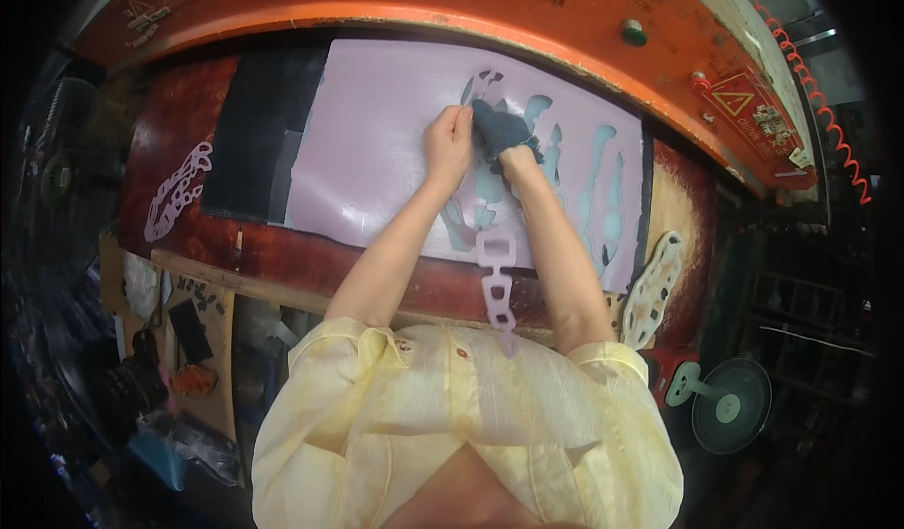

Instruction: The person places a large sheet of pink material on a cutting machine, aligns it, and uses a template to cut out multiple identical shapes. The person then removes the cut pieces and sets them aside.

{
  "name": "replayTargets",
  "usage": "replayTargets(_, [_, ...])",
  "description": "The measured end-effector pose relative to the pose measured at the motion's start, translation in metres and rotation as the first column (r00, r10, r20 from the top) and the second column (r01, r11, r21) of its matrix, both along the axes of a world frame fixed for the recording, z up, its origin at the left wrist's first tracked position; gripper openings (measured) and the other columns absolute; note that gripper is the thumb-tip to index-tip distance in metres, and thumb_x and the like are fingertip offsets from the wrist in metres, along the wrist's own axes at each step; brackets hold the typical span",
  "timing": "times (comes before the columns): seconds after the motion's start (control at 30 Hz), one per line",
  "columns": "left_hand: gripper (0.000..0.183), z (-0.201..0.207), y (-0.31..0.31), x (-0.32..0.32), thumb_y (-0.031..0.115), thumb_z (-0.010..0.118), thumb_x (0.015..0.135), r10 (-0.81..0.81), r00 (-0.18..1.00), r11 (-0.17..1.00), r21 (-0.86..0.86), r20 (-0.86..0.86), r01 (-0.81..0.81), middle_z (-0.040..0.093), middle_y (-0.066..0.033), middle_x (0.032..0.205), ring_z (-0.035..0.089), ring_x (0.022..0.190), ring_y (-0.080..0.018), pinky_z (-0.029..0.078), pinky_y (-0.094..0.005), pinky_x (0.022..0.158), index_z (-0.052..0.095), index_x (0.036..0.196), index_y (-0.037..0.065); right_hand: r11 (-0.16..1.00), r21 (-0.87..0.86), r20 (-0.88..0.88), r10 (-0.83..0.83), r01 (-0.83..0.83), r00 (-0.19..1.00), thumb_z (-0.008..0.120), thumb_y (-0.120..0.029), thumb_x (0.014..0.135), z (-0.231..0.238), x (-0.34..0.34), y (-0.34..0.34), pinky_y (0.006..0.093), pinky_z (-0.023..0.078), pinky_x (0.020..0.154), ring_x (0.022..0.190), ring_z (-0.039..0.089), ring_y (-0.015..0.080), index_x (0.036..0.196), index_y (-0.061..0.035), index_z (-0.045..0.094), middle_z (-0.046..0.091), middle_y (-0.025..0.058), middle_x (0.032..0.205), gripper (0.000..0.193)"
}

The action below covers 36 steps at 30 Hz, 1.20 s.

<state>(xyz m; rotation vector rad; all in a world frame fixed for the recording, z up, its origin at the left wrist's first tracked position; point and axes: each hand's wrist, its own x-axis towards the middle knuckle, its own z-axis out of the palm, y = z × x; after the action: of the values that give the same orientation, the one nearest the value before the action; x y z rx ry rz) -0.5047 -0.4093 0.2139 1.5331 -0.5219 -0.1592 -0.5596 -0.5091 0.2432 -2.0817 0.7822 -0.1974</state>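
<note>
Creased yellow shirt (pixel 433 397) faces a glossy, hole-cut mauve sheet (pixel 377 143)

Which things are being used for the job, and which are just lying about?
Looks part of the job:
- purple sheet with cut-out shapes, under both hands
- left hand, bare
- right hand, in a dark glove

Seem to be just lying about:
- pink holed piece, far left
- cream holed piece, right
- fan, lower right
</note>
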Motion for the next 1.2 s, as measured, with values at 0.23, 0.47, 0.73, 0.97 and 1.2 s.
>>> replayTargets(0.23, [0.018, 0.027, 0.025, -0.039, 0.019, 0.055, 0.094, 0.088, 0.995, 0.991, -0.103, 0.046, -0.083, 0.058, -0.0064, 0.068, 0.052, 0.059, -0.0142, 0.042, -0.0274, 0.055, 0.06, 0.088, 0.002, 0.785, 0.49, -0.127, -0.364, 0.378, 0.923, 0.05, -0.053, 0.087, 0.015, 0.005, -0.003, 0.0407, 0.045, 0.066, 0.083, 0.057, 0.0248, 0.11, -0.0032, 0.061, 0.061, 0.0149, 0.096, 0.055])
replayTargets(0.47, [0.018, 0.101, 0.22, -0.015, 0.019, 0.047, 0.098, 0.073, 0.941, 0.847, -0.478, -0.332, -0.234, 0.038, 0.0035, 0.059, 0.036, 0.045, -0.0053, 0.026, -0.0183, 0.039, 0.049, 0.088, 0.004, 0.833, 0.445, -0.146, -0.295, 0.329, 0.944, 0.053, -0.056, 0.084, 0.011, 0.022, -0.001, 0.0491, 0.044, 0.071, 0.095, 0.052, 0.0297, 0.12, -0.0074, 0.057, 0.055, 0.0155, 0.112, 0.061])
replayTargets(0.73, [0.027, 0.079, 0.397, 0.094, 0.029, 0.052, 0.097, 0.456, 0.812, 0.885, 0.094, -0.365, -0.455, 0.037, 0.0083, 0.058, 0.031, 0.047, -0.0007, 0.025, -0.0172, 0.043, 0.06, 0.095, 0.003, 0.895, 0.267, -0.174, -0.32, 0.358, 0.931, 0.061, -0.05, 0.081, 0.011, 0.004, 0.019, 0.0525, 0.044, 0.081, 0.104, 0.051, 0.0299, 0.132, -0.0089, 0.048, 0.055, 0.016, 0.117, 0.066])
replayTargets(0.97, [0.037, 0.079, 0.471, 0.24, 0.036, 0.055, 0.091, 0.324, 0.917, 0.657, 0.642, 0.233, -0.395, 0.058, -0.0021, 0.063, 0.052, 0.051, -0.0118, 0.042, -0.0276, 0.051, 0.067, 0.085, 0.001, 0.691, -0.72, -0.06, -0.153, 0.063, 0.986, 0.069, -0.031, 0.078, 0.037, -0.018, 0.114, 0.0375, 0.043, 0.096, 0.112, 0.056, 0.0277, 0.126, -0.0056, 0.054, 0.06, 0.0167, 0.12, 0.056])
replayTargets(1.2, [0.056, 0.025, 0.43, 0.352, 0.048, 0.053, 0.092, 0.21, 0.811, 0.97, 0.219, -0.546, -0.104, 0.058, -0.01, 0.111, 0.056, 0.099, -0.0193, 0.049, -0.033, 0.077, 0.048, 0.128, 0.005, 0.798, -0.243, 0.046, 0.577, -0.551, 0.816, 0.072, -0.033, 0.071, 0.033, 0.112, 0.329, 0.0385, 0.048, 0.083, 0.094, 0.061, 0.0312, 0.113, -0.0061, 0.061, 0.063, 0.0153, 0.101, 0.051])
